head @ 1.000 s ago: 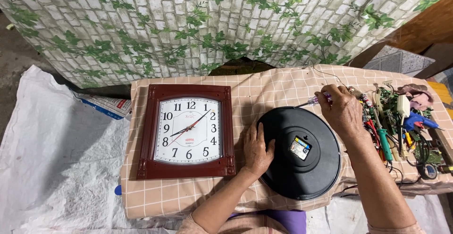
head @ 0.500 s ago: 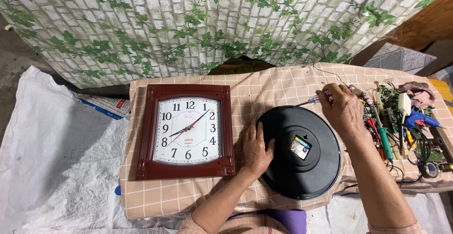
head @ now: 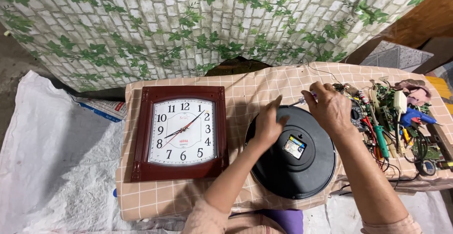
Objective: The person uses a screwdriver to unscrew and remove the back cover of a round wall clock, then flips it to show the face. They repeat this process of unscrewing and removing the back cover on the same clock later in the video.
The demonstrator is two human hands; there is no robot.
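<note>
Seen from above, a person's two forearms reach forward over a low table covered in a peach checked cloth (head: 188, 201). Under and between the hands lies a round black clock (head: 292, 153), face down, its small battery movement (head: 294, 147) showing at the centre, just behind the wrists. The left hand (head: 268, 123) rests on the clock's upper left rim, fingers loosely curled and gripping nothing. The right hand (head: 330, 109), at the upper right rim, is closed around a small screwdriver (head: 302, 100) whose tip points left toward the left hand's fingertips. Well to the left of both hands lies a square wall clock (head: 181, 132), face up, with a dark red-brown frame and white dial. Just right of the right hand sits a heap of tools, wires and circuit boards (head: 396, 116). Beyond the hands rises a brick-patterned backdrop with green ivy (head: 212, 26).
</note>
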